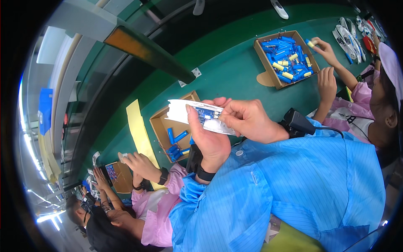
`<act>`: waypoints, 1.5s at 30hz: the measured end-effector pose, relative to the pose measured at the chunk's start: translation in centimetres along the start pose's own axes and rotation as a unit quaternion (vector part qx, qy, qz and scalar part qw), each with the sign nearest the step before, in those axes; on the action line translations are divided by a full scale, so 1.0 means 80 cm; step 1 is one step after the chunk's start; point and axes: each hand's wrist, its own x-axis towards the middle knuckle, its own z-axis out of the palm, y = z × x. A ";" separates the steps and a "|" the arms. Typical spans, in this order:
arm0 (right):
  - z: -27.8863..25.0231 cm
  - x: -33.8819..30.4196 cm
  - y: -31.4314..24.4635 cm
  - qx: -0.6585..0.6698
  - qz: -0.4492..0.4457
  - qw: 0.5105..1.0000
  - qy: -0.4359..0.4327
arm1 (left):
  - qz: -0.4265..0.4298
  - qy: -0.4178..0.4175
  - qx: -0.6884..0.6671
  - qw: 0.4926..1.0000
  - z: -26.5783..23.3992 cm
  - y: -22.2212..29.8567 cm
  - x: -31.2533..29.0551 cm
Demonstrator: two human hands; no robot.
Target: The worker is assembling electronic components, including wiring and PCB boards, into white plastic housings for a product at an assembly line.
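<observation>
My left hand [212,145] holds a long white plastic housing [178,111], its thumb lying along the near side and its fingers behind. Inside the open housing sits a blue circuit board [205,114] with small white parts on it. My right hand [249,119] is closed in a pinch at the board's right end, inside the housing. Whatever lies between those fingertips is too small to make out.
A cardboard box [268,67] of blue and yellow cylindrical cells stands at the far right, where a co-worker's hand [323,50] lifts one. Another box [161,126] with a few cells is behind my left hand. Left are yellow sheeting [140,130] and another co-worker's hand [142,164].
</observation>
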 end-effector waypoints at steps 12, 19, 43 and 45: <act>0.011 -0.008 0.002 0.058 0.016 0.998 0.031 | 0.009 0.005 0.040 0.999 0.001 -0.004 -0.001; 0.014 -0.006 0.007 0.093 0.037 0.995 0.025 | 0.004 0.011 0.060 0.998 -0.005 -0.008 0.000; -0.004 -0.010 0.016 -0.256 -0.099 0.961 0.024 | -0.165 0.035 0.039 0.985 -0.066 -0.036 0.014; -0.007 -0.009 0.009 -0.400 -0.196 0.895 0.011 | -0.166 0.038 0.040 0.985 -0.060 -0.033 0.011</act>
